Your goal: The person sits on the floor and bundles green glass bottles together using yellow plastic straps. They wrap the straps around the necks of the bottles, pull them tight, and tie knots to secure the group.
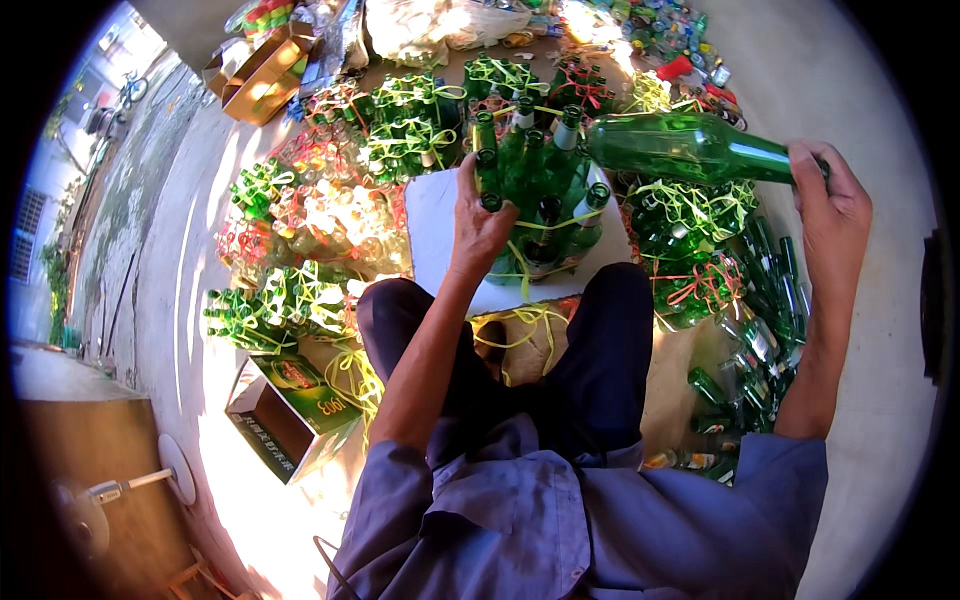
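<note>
A green glass bottle (665,145) is held sideways in my right hand (832,190), which is closed round its neck end; its base points left, toward a cluster of upright green bottles (545,165). That cluster stands on a white board (440,235) in front of my knees, with yellow strapping (525,265) looped round part of it. My left hand (482,228) grips bottles at the cluster's near left edge, its thumb beside a bottle mouth. Some of its fingers are hidden behind the glass.
Bundles of green bottles tied with yellow and red strapping (410,140) surround the board. Loose bottles (765,350) lie in a heap at the right. An open green carton (295,410) sits at the lower left, a brown box (265,75) at the far left.
</note>
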A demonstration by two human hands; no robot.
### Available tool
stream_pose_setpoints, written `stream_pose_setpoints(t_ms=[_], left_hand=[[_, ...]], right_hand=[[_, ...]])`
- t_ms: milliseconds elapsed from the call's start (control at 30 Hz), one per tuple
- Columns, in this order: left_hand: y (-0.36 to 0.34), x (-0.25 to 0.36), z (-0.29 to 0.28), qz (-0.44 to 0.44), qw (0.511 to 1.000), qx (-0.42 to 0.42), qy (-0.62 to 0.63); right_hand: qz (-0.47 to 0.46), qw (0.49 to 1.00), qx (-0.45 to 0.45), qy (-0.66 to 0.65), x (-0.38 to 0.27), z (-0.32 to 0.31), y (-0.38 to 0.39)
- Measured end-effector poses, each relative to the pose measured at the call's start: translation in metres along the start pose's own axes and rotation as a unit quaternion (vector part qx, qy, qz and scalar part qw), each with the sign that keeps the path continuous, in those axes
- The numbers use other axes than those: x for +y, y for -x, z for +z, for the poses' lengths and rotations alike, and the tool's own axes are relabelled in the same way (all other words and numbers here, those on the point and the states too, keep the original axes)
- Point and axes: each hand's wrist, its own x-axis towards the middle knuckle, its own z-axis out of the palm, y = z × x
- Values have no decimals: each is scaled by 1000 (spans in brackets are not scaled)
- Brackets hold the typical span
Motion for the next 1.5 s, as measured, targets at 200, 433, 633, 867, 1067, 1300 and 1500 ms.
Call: stream_pose_setpoints(t_ms=[200, 433, 633, 867, 1067, 1300, 1500], left_hand=[[0, 7, 0, 7, 1000, 5, -22], [2, 8, 1, -4, 999, 2, 34], [-1, -25, 4, -14, 991, -15, 134], [3, -2, 3, -7, 999, 7, 41], [6, 14, -2, -74, 996, -5, 43], [3, 11, 2, -46, 999, -7, 15], [1, 8, 4, -23, 999, 23, -2]], right_hand=[[-12, 998, -66, -7, -23, 36, -7], [-47, 994, -83, 47, -31, 40, -8], [-16, 989, -141, 27, -13, 72, -16], [6, 972, -231, 44, 25, 118, -27], [-48, 955, -262, 127, 26, 129, -32], [-197, 956, -170, 138, 20, 148, -25], [-164, 961, -205, 83, -8, 171, -28]])
